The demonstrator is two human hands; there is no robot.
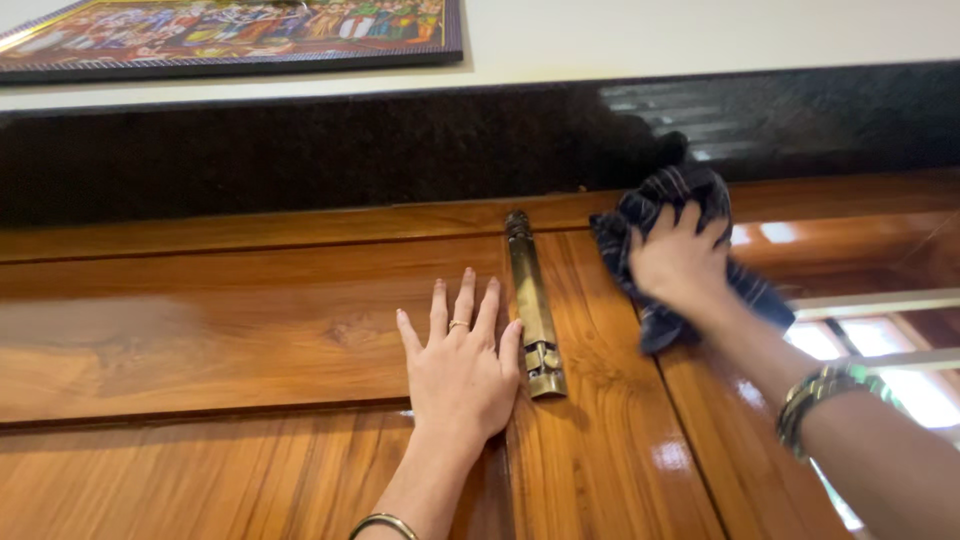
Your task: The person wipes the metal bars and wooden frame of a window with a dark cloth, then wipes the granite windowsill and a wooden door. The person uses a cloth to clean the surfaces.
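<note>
Dark checked cloth, soft and light, is bunched under the right hand, whose fingers curl over it against the glossy wooden door. Left hand lies flat and spread, empty, just left of the brass bolt.
</note>
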